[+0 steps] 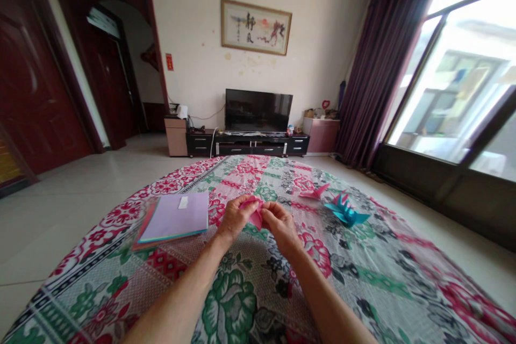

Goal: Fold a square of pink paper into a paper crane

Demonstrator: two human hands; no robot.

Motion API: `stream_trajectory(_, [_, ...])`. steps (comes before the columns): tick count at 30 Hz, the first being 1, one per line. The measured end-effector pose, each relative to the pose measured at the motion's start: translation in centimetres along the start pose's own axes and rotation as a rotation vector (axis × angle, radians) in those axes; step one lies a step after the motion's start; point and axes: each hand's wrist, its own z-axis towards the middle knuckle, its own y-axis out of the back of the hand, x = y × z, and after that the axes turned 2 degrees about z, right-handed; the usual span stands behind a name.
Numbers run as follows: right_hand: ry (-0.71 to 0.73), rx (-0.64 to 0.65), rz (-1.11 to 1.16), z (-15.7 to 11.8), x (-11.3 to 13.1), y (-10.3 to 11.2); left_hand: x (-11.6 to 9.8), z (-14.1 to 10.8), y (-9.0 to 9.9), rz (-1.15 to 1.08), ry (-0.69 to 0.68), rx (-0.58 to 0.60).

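Two bare forearms reach from the bottom edge over a tabletop, which is covered by a cloth with red, green and grey flowers. Near the middle of this tabletop, the two hands are close to each other and hold one small piece of pink paper between them, in front of the body. The left hand has its thumb and fingers closed on the left side of the paper, and the right hand pinches it at the right side. The paper looks folded, but its exact shape is partly hidden by the fingers.

To the left of the hands lies a stack of square sheets, with a lilac one on top and other colours showing at the edges; on it is a small white label. To the right of the hands, well apart from them, there is a blue paper bird. One pink paper bird lies to the left of it and a little farther away, and more pink folded paper is seen just behind the blue one.

Beyond the tabletop, a television stands on a low cabinet against the wall, below a framed picture.
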Motion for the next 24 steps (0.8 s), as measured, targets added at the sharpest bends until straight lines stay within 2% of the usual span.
stream_trajectory(13, [-0.025,0.086,0.011,-0.15,-0.10,0.06,-0.20,0.05,0.15,0.051,-0.041,-0.030])
stream_trajectory(18, [-0.077,0.081,0.029,-0.19,-0.13,0.21,0.04,0.20,0.28,0.087,-0.011,-0.031])
stream_trajectory(24, [-0.116,0.070,0.021,-0.50,0.27,-0.05,0.16,0.19,0.17,0.003,0.069,-0.081])
